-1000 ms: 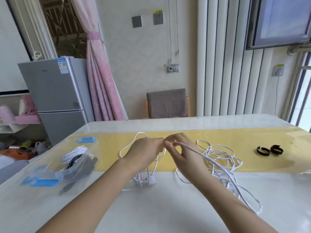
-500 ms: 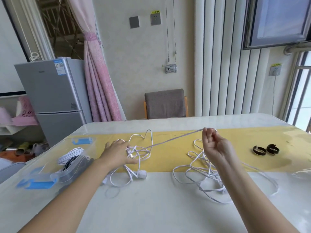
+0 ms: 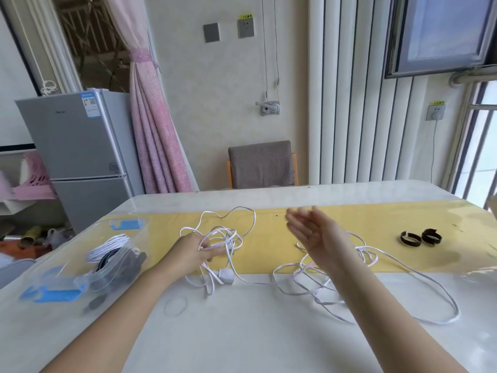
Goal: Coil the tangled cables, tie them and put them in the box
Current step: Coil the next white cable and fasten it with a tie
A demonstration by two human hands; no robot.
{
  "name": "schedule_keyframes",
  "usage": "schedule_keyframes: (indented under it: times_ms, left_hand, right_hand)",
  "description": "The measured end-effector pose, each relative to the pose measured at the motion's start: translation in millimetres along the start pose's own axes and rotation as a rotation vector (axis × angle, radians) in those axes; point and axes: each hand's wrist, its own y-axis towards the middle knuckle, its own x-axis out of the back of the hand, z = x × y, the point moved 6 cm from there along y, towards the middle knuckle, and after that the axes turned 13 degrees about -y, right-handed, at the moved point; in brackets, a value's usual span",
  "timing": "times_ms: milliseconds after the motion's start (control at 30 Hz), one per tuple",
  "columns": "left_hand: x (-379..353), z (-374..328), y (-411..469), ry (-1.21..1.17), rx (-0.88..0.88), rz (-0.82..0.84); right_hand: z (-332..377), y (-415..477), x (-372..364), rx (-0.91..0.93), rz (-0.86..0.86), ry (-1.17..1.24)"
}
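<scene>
Left hand (image 3: pixel 197 254) is low on the table (image 3: pixel 242 337), fingers (image 3: pixel 213 250) roughly straight and threaded into the left clump of the white cable (image 3: pixel 224 236). Strands cross over them; can't tell if anything is actually pinched. Right hand (image 3: pixel 314 234) is raised above the yellow mat (image 3: pixel 271 246), palm turned inward, fingers spread and holding nothing (fingertips motion-blurred).

Cable is uncoiled: left clump straddles the mat's near edge, white plug (image 3: pixel 225 277) lies just in front of it, and one strand runs right along the table into a second tangle under the right forearm, with a wide loop trailing off to the right.

Clear box (image 3: pixel 80 281) with blue latches sits at the left table edge, with a coiled white cable (image 3: pixel 110 243) and something dark inside. Two black ties (image 3: pixel 410 239) lie side by side on the mat, far right.
</scene>
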Motion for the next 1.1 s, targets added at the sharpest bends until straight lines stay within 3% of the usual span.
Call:
schedule_keyframes:
  times_ms: [100,133,200,367,467,533,667,867,967,1100]
  left_hand:
    - [-6,-16,-5,-0.054,-0.045,0.027]
    - [-7,-20,-5,-0.073,-0.061,0.027]
    - [-11,-24,-7,-0.138,-0.074,0.042]
    - [-19,-29,-13,-0.209,-0.093,0.098]
    - [-20,-27,-10,-0.146,-0.081,0.044]
    - [-16,-23,-7,-0.055,-0.038,-0.055]
    - [-4,-13,1,0.193,0.005,-0.212]
    - [36,4,28,0.208,0.216,-0.384]
    - [42,0,35,0.258,0.332,-0.305]
    - [25,-4,30,0.417,0.324,-0.104]
  right_hand:
    - [-31,-6,-29,0.158,0.082,-0.888]
    - [-45,-8,-37,0.175,0.128,-1.057]
    - [-69,-13,-48,0.14,0.208,-1.176]
    - [-80,-15,-53,0.115,0.227,-1.218]
    - [-78,-15,-54,0.141,0.206,-1.355]
    - [-65,-19,-61,0.275,0.202,-1.418]
    - [-19,-32,-67,0.49,0.272,-1.157]
    - [6,-26,-50,0.553,0.204,-0.826]
    - [9,-16,-36,0.523,0.086,-0.78]
    - [2,-2,-19,0.436,-0.051,-1.044]
